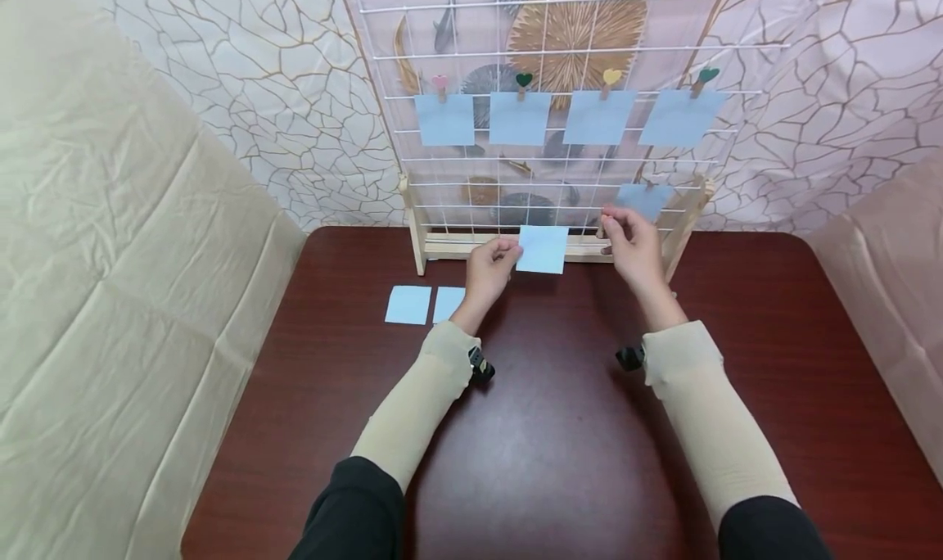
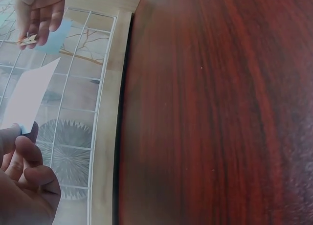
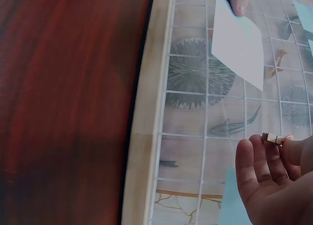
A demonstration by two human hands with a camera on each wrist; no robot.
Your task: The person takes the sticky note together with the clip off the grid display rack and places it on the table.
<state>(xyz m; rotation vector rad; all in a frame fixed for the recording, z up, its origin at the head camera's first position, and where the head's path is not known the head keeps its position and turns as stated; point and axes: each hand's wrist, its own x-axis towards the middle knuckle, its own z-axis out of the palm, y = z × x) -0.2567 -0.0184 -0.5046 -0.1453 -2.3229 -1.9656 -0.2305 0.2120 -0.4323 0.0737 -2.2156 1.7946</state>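
My left hand [image 1: 488, 272] pinches a light blue square paper [image 1: 543, 250] by its left edge, in front of the lower part of a white wire grid rack [image 1: 486, 185]. In the left wrist view the paper [image 2: 30, 95] stands tilted between thumb and fingers. To the right, my right hand [image 1: 635, 249] pinches a small wooden clothespin [image 3: 272, 138] between thumb and fingertips, apart from the paper. Behind that hand, another blue paper [image 1: 645, 201] hangs on the rack, partly covered by it.
Several blue papers [image 1: 448, 121] hang in a row higher up, under heart-topped clothespins [image 1: 524, 80]. Two loose papers lie on the brown table [image 1: 560, 429], one [image 1: 408, 304] fully visible, the other [image 1: 447, 304] partly behind my left wrist. Wooden feet [image 1: 414, 226] hold the rack up.
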